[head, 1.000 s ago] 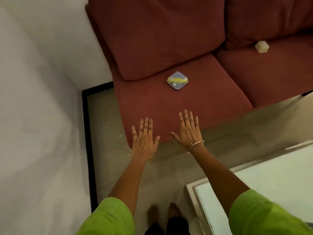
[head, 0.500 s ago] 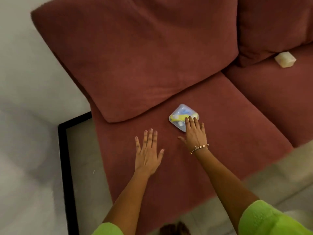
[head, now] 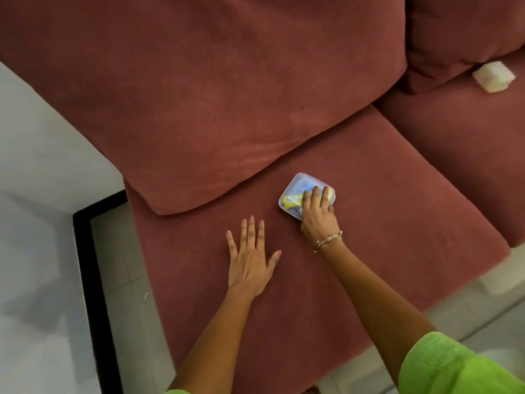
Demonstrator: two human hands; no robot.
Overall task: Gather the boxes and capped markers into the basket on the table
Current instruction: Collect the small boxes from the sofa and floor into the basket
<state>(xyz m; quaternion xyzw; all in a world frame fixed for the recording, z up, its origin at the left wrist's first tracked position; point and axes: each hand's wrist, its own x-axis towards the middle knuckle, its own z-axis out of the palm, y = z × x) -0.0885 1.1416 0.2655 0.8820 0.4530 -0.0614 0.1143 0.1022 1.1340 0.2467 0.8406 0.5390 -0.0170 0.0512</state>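
A small clear plastic box (head: 295, 191) with yellow and blue contents lies on the left seat cushion of a dark red sofa (head: 383, 211). My right hand (head: 318, 216) lies on top of the box with fingers wrapped over its near and right side. My left hand (head: 250, 260) is flat and spread over the cushion to the left of the box, holding nothing. A second small whitish box (head: 493, 76) sits on the right seat cushion by the back pillow. No basket, table or markers are in view.
Large back cushions (head: 213, 89) rise behind the seat. Left of the sofa is a white wall (head: 34, 137) and pale floor with a black border strip (head: 88, 280). Pale floor tiles (head: 488, 305) show at the right in front of the sofa.
I have leaned in toward the sofa. My right hand went from hovering short of the clear box to lying on it and curling round it. My left hand came forward over the cushion.
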